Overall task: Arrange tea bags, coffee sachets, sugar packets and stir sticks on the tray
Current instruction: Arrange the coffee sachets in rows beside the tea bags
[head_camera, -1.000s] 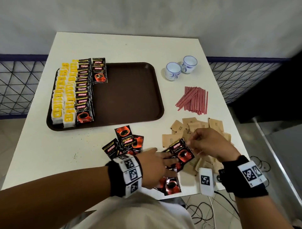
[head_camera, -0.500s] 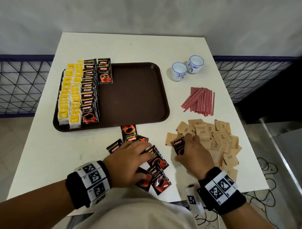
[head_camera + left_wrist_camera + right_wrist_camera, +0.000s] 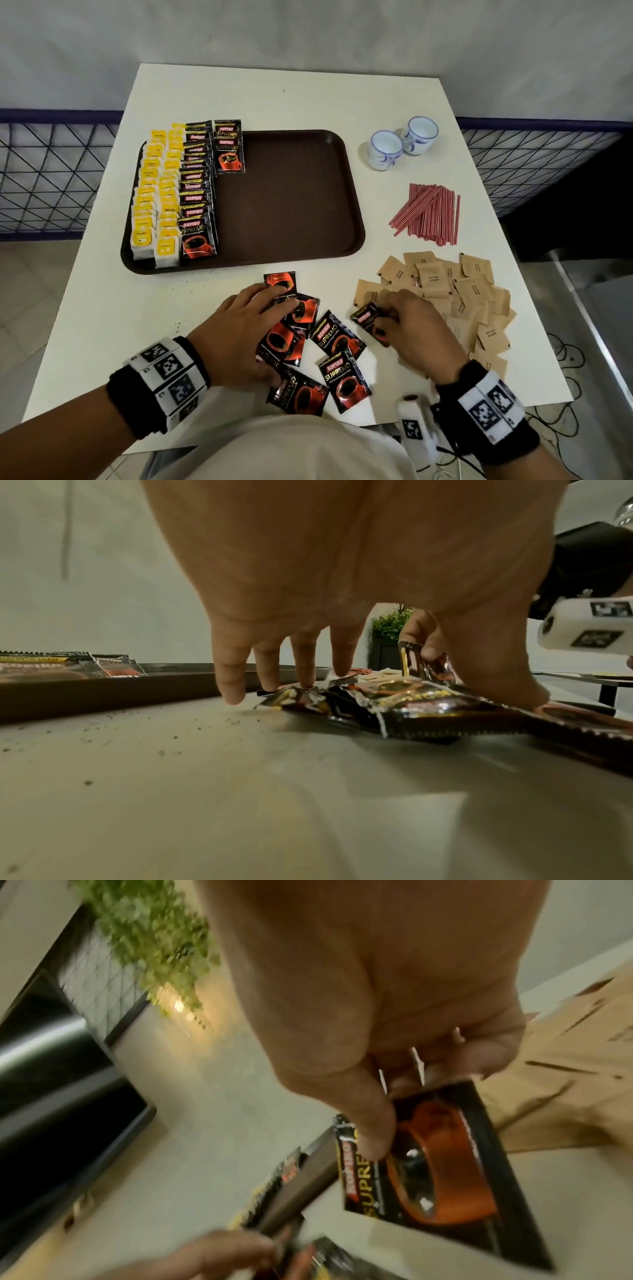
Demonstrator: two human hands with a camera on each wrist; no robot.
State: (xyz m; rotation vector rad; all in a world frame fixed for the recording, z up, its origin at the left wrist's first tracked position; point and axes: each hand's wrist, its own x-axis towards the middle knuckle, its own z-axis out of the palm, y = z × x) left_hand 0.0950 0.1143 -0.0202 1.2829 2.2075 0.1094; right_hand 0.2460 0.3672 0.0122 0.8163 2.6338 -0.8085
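Note:
A brown tray (image 3: 291, 192) holds rows of yellow tea bags (image 3: 150, 205) and black coffee sachets (image 3: 197, 192) along its left side. Several loose coffee sachets (image 3: 337, 337) lie near the table's front edge. My left hand (image 3: 239, 329) lies flat on that pile, its straight fingers (image 3: 304, 664) pressing the sachets. My right hand (image 3: 407, 325) pinches one coffee sachet (image 3: 366, 313) (image 3: 441, 1164) between thumb and fingers, beside the brown sugar packets (image 3: 459, 294). Red stir sticks (image 3: 431, 214) lie further back on the right.
Two white-and-blue cups (image 3: 402, 145) stand at the back right of the white table (image 3: 274, 92). Dark crumbs speckle the table in front of the tray. A wire fence (image 3: 51, 171) runs behind on both sides. The tray's middle and right parts are bare.
My left hand slid left and forward over the loose sachets, spreading them. My right hand came down from above the pile toward the sugar packets, still with a sachet in its fingers.

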